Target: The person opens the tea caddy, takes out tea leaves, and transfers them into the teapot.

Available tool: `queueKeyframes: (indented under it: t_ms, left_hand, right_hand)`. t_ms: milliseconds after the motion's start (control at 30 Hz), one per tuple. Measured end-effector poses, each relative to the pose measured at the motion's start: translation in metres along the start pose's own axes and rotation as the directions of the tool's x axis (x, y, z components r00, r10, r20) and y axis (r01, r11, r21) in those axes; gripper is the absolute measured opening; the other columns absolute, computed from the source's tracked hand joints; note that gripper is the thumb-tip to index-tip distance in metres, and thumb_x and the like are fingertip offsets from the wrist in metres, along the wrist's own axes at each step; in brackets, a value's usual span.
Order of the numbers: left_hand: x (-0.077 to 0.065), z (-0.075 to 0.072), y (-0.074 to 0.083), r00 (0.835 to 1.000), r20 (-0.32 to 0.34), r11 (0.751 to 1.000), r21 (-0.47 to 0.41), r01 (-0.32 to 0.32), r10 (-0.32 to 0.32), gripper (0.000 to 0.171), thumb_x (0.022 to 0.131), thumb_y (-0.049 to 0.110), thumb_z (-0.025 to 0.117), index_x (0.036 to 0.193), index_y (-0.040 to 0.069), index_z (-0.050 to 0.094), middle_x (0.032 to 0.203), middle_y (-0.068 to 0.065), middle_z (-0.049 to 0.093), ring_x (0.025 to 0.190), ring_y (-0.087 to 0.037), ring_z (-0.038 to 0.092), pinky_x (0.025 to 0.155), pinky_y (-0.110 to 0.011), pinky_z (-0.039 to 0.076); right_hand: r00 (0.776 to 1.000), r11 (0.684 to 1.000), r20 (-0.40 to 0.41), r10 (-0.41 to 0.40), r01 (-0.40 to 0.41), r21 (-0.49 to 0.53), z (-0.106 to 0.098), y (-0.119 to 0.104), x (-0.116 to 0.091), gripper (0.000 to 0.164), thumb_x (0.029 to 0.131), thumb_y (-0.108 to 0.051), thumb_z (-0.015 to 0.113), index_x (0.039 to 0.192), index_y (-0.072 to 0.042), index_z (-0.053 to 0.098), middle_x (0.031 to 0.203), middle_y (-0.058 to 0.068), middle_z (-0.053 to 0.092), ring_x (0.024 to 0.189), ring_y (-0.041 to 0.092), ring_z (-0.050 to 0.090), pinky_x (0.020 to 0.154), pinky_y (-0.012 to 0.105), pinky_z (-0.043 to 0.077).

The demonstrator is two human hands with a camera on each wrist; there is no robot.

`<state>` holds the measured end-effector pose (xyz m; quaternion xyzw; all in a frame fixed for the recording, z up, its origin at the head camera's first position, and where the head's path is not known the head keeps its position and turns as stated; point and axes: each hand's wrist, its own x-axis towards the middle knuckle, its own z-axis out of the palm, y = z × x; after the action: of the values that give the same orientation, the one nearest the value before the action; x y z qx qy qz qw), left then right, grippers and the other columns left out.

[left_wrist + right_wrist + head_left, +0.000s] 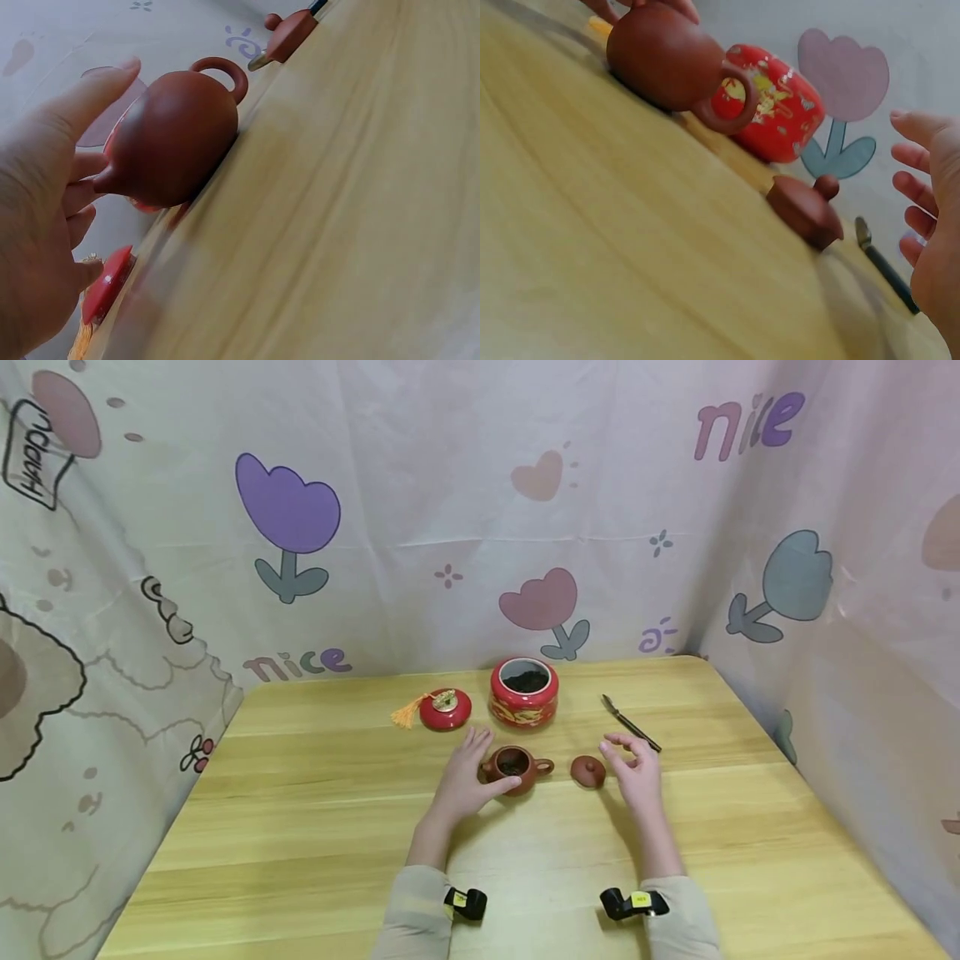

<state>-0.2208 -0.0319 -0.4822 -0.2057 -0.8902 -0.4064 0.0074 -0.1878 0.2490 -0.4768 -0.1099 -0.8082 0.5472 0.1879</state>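
A brown clay teapot (527, 779) stands without its lid near the middle of the table, dark bits inside. Around its spout side is my left hand (463, 782), thumb near the rim and fingers spread on the far side; in the left wrist view the fingers are behind the spout, and I cannot tell whether they touch it. The teapot lid (588, 772) lies knob up, right of the handle. My right hand (637, 770) hovers just right of the lid, fingers loosely bent and holding nothing. In the right wrist view, a gap separates it from the lid.
Behind the teapot stands a red jar (523, 711) filled with dark leaves. Left of it is its red lid (446, 714) with an orange tassel (406, 714). A thin dark tea scoop (632, 724) lies behind the right hand. Printed cloth (420, 510) hangs at the table's back.
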Motion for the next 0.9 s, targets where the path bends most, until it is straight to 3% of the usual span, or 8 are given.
queueKeyframes:
  t_ms: [167, 367, 567, 900]
  left_hand:
    - [-0.002, 0.0, 0.002, 1.0, 0.013, 1.0, 0.026, -0.003, 0.002, 0.089, 0.079, 0.058, 0.072, 0.147, 0.009, 0.044, 0.156, -0.01, 0.038, 0.152, -0.031, 0.018, 0.121, -0.058, 0.016]
    - [-0.001, 0.002, 0.002, 0.999, 0.017, 0.997, 0.063, -0.034, 0.033, 0.084, 0.081, 0.055, 0.072, 0.145, 0.008, 0.046, 0.154, -0.012, 0.041, 0.15, -0.031, 0.022, 0.12, -0.058, 0.02]
    - [-0.002, 0.004, 0.001, 0.999, 0.018, 0.999, 0.04, -0.032, 0.031, 0.085, 0.08, 0.053, 0.073, 0.144, 0.005, 0.046, 0.154, -0.014, 0.04, 0.15, -0.031, 0.023, 0.119, -0.056, 0.024]
    - [0.001, 0.007, 0.003, 1.0, 0.021, 0.999, 0.028, -0.021, 0.02, 0.086, 0.08, 0.054, 0.074, 0.145, 0.007, 0.046, 0.156, -0.012, 0.038, 0.151, -0.031, 0.021, 0.118, -0.057, 0.024]
  right_hand:
    - [0.998, 0.999, 0.045, -0.034, 0.036, -0.033, 0.006, 0.003, -0.002, 0.031, 0.088, -0.02, 0.071, 0.114, -0.003, 0.068, 0.126, 0.013, 0.06, 0.114, 0.016, 0.038, 0.082, 0.025, 0.036]
    - [0.997, 0.998, 0.062, -0.04, 0.043, -0.048, 0.01, 0.005, -0.003, 0.031, 0.084, -0.017, 0.075, 0.11, -0.002, 0.069, 0.122, 0.015, 0.06, 0.114, 0.021, 0.038, 0.087, 0.033, 0.036]
    - [0.994, 0.986, 0.098, -0.045, 0.06, -0.155, 0.012, 0.01, -0.006, 0.029, 0.081, -0.016, 0.078, 0.105, -0.001, 0.071, 0.116, 0.018, 0.06, 0.115, 0.028, 0.038, 0.093, 0.04, 0.033]
    - [0.991, 0.961, 0.105, -0.078, 0.103, -0.256, 0.009, 0.012, -0.007, 0.024, 0.08, -0.017, 0.079, 0.099, -0.003, 0.072, 0.109, 0.017, 0.061, 0.11, 0.03, 0.039, 0.09, 0.04, 0.03]
